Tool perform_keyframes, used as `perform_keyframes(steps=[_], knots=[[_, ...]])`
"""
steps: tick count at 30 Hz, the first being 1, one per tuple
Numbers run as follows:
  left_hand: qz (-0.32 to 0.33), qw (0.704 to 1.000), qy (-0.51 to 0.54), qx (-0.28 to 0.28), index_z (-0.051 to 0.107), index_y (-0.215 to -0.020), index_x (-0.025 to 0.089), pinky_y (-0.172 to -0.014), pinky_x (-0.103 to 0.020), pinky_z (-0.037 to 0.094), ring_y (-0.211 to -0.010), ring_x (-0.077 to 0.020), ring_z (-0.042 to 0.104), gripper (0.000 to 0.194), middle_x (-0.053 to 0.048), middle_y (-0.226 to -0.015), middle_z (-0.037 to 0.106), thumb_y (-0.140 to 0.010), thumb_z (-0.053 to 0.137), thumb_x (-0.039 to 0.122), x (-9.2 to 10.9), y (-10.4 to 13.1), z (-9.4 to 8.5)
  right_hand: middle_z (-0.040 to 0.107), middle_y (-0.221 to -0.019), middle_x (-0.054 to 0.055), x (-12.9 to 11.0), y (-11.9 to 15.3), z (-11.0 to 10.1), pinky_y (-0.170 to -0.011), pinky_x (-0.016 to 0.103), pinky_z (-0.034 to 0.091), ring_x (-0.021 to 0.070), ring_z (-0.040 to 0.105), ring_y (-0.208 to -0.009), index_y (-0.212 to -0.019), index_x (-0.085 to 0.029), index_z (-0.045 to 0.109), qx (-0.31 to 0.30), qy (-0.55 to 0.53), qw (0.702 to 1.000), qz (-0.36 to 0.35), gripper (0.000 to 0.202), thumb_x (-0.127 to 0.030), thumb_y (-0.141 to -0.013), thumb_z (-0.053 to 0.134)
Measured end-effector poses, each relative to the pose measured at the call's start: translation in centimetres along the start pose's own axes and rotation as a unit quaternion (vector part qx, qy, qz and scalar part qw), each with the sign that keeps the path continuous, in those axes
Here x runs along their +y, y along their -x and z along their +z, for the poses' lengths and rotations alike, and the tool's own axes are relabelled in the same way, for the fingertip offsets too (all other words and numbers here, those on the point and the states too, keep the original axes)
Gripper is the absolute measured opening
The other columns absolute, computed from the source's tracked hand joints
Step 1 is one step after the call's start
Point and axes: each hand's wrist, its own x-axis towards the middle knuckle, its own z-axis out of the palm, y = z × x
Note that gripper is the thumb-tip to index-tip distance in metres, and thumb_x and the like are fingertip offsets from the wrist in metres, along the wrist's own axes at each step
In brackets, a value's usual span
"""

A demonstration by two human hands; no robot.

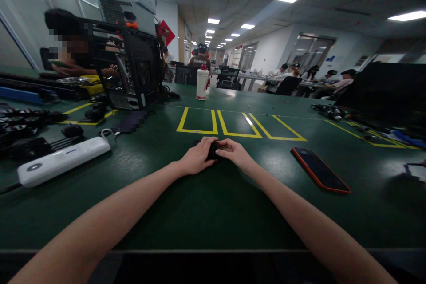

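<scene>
A small black object (212, 152), box-like and mostly covered by my fingers, is on the green table (213, 204) in front of me; its kind does not show. My left hand (199, 156) wraps over its left side from above. From the right, the thumb and fingers of my right hand (235, 152) pinch its edge. Just beyond my hands, yellow tape outlines (238, 135) mark the tabletop.
An orange-edged phone (321, 171) lies to the right. On the left are a white power strip (66, 159), black cables (29, 120) and an open computer case (143, 66). A white bottle (201, 83) stands farther back. Across the table at left sits a person (75, 44).
</scene>
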Motion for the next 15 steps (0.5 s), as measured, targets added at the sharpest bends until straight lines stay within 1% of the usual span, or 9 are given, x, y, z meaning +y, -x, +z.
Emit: perform_keyframes(steps=[3, 5, 7, 10, 13, 15], knots=[[0.001, 1.000, 0.002, 0.001, 0.019, -0.123, 0.024, -0.078, -0.040, 0.046, -0.104, -0.0239, 0.045, 0.060, -0.009, -0.119, 0.036, -0.074, 0.054, 0.029, 0.0, 0.0, 0.0, 0.058, -0.093, 0.001, -0.1, 0.1, -0.2, -0.084, 0.036, 0.042, 0.0149, 0.056, -0.088, -0.087, -0.020, 0.052, -0.023, -0.019, 0.999, -0.022, 0.036, -0.022, -0.056, 0.070], [-0.002, 1.000, 0.003, 0.000, 0.019, -0.123, 0.024, -0.077, -0.040, 0.047, -0.104, -0.0235, 0.045, 0.060, -0.009, -0.118, 0.036, -0.074, 0.053, 0.029, 0.1, 0.0, 0.0, 0.058, -0.091, 0.000, -0.2, 0.2, -0.1, -0.084, 0.035, 0.042, 0.0148, 0.056, -0.089, -0.087, -0.020, 0.051, -0.027, -0.019, 0.999, -0.027, 0.037, -0.022, -0.056, 0.070], [-0.006, 1.000, 0.003, -0.003, 0.019, -0.123, 0.025, -0.076, -0.039, 0.047, -0.103, -0.0232, 0.046, 0.060, -0.008, -0.119, 0.036, -0.074, 0.053, 0.029, 0.2, 0.0, -0.1, 0.058, -0.088, 0.000, -0.3, 0.3, 0.1, -0.082, 0.034, 0.043, 0.0144, 0.056, -0.087, -0.087, -0.020, 0.052, -0.013, -0.013, 0.999, -0.027, 0.032, -0.026, -0.060, 0.068], [-0.009, 1.000, 0.003, -0.011, 0.018, -0.124, 0.025, -0.075, -0.039, 0.048, -0.102, -0.0229, 0.046, 0.060, -0.008, -0.119, 0.036, -0.074, 0.053, 0.030, 0.3, 0.0, -0.3, 0.059, -0.085, 0.000, -0.4, 0.4, 0.5, -0.079, 0.034, 0.044, 0.0137, 0.056, -0.082, -0.083, -0.020, 0.053, 0.025, 0.001, 0.999, -0.030, 0.024, -0.033, -0.065, 0.063], [-0.010, 1.000, 0.004, -0.008, 0.018, -0.124, 0.026, -0.077, -0.040, 0.047, -0.103, -0.0226, 0.047, 0.061, -0.008, -0.119, 0.035, -0.074, 0.053, 0.029, 0.2, 0.0, -0.2, 0.059, -0.088, 0.002, -0.5, 0.3, 0.8, -0.080, 0.034, 0.044, 0.0142, 0.056, -0.083, -0.085, -0.019, 0.053, 0.045, 0.010, 0.999, -0.025, 0.027, -0.031, -0.064, 0.064], [-0.009, 1.000, 0.002, -0.002, 0.018, -0.124, 0.025, -0.080, -0.041, 0.046, -0.103, -0.0226, 0.046, 0.061, -0.008, -0.120, 0.035, -0.074, 0.054, 0.029, 0.1, -0.1, 0.0, 0.058, -0.091, 0.003, -0.6, 0.2, 0.8, -0.081, 0.035, 0.044, 0.0149, 0.056, -0.084, -0.088, -0.018, 0.053, 0.040, 0.013, 0.999, -0.008, 0.030, -0.029, -0.063, 0.065]])
